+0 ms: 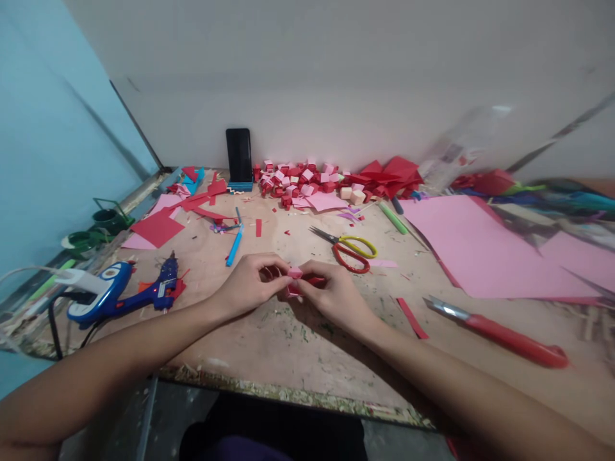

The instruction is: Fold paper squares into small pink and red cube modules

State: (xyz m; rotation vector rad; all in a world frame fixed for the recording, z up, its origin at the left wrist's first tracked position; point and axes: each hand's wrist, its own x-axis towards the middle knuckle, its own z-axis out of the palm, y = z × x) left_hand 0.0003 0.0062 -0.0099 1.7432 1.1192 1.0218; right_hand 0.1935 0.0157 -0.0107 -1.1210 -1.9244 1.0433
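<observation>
A small pink and red folded paper piece (295, 273) is pinched between my two hands, low over the middle of the table. My left hand (252, 282) grips its left side with thumb and fingertips. From the right, my right hand (331, 291) holds it the same way, and red paper shows beneath its fingers. The fingers hide much of the piece, so its full shape cannot be made out. Just beyond my right hand lie scissors (346, 248) with one yellow and one red handle. A blue pen-like tool (234, 246) lies beyond my left hand.
Several small pink and red paper boxes (307, 179) are heaped at the back, beside a phone (239, 155) on a stand. A blue glue gun (166, 288) lies left. Right are pink sheets (485, 243) and a red-handled knife (514, 339), blade exposed.
</observation>
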